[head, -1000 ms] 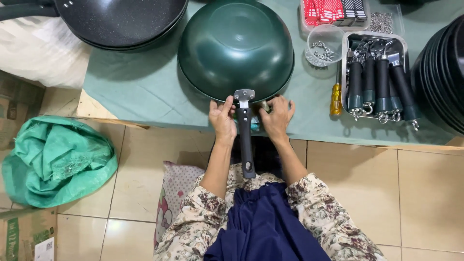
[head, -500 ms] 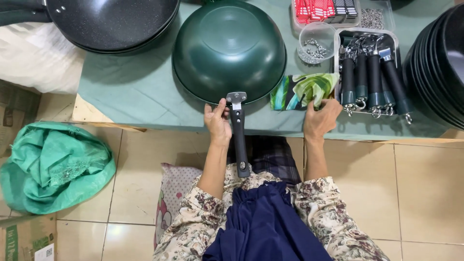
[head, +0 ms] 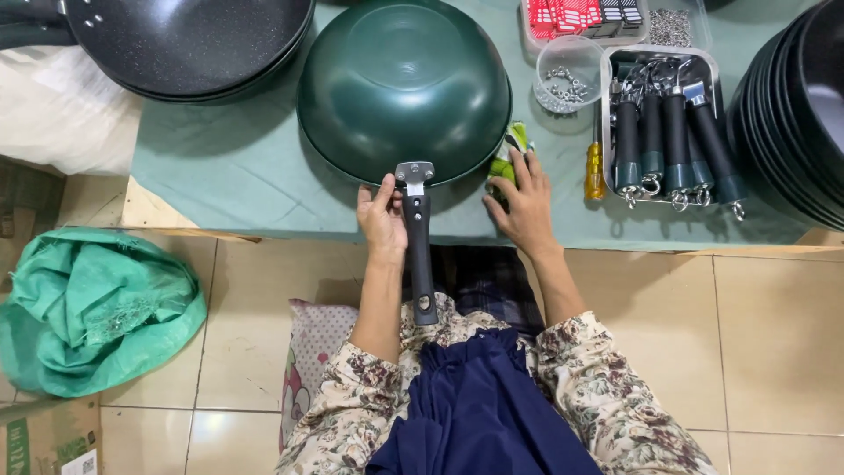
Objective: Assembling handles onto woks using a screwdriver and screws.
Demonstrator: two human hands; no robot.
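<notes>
A dark green pan (head: 403, 84) lies upside down on the counter (head: 229, 167), which is covered in a pale green cloth. Its black handle (head: 419, 246) sticks out past the counter edge toward the person. The left hand (head: 381, 220) curls loosely against the handle's left side near the metal bracket (head: 413, 172), thumb and fingers touching the grip. The right hand (head: 526, 207) lies flat with fingers spread, pressing on a small green packet (head: 508, 151) just beside the pan's right rim.

Around them the counter is crowded — a stack of dark speckled pans (head: 189, 40) sits at the upper left, and another stack of black pans (head: 796, 114) fills the right edge. Between the right hand and that stack stands a clear tray (head: 668, 132) holding several loose black handles. A yellow-handled screwdriver (head: 595, 167) lies just left of the tray. Behind it a small clear cup (head: 563, 75) holds metal screws, and a further tray (head: 585, 18) carries red and black tags.

On the tiled floor at the left lies a bundled green sack (head: 92, 308).
</notes>
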